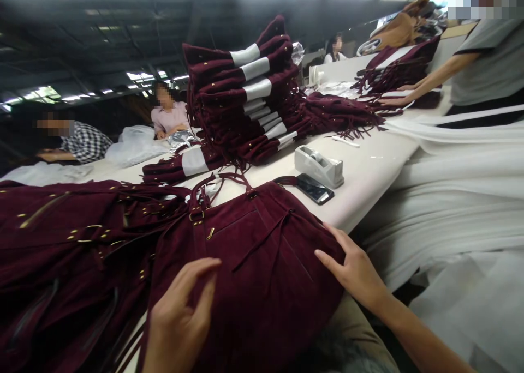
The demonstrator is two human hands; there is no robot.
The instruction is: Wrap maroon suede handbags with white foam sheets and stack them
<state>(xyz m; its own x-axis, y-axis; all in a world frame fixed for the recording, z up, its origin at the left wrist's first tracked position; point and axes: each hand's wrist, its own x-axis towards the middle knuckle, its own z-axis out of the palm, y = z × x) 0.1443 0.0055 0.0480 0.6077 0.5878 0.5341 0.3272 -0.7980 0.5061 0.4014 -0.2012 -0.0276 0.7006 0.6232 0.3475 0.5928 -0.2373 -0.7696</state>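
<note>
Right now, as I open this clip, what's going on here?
A person has both bare hands at a maroon bag with its front facing up. The right hand is at the bag's right edge, thumb spread; the left hand is over its left part, whether touching is unclear. Beyond the bag, a phone lies beside a tape dispenser, near a tall stack of maroon bags with pale bands. At far right, a co-worker reaches onto other maroon pieces.
</note>
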